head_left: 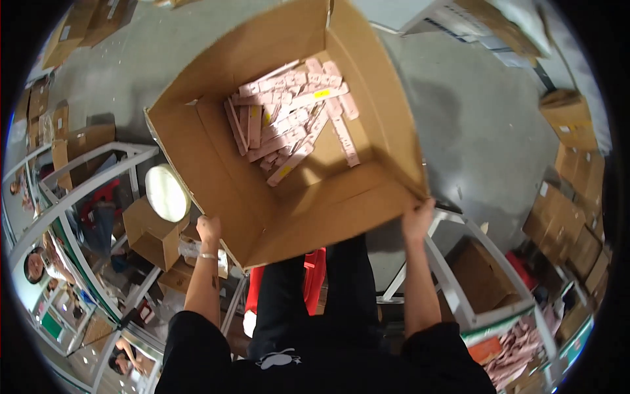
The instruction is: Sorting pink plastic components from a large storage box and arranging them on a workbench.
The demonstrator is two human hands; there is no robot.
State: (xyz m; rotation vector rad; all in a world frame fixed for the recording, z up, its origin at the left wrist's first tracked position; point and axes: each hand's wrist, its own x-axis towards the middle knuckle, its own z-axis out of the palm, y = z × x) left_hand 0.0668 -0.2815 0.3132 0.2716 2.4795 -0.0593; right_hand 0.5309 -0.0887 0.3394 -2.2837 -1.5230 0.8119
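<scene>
A large open cardboard box (308, 220) fills the middle of the view, tilted so that I look down into it. Loose pale pink strips (289, 138) lie heaped on its bottom, toward the far side; several bear small yellow stickers. My left hand (209, 230) grips the box's left side close to the near corner, its fingers wrapped over the edge. At the near right corner my right hand (418, 220) is closed on the box rim. Some fingers of both hands are hidden by the cardboard.
White metal frames (453, 282) stand on both sides of me. A round white object (167, 192) and a smaller open carton (152, 230) are at the left. Beneath me is something red (315, 276). Cartons (558, 210) line the right; people (56, 259) are at far left.
</scene>
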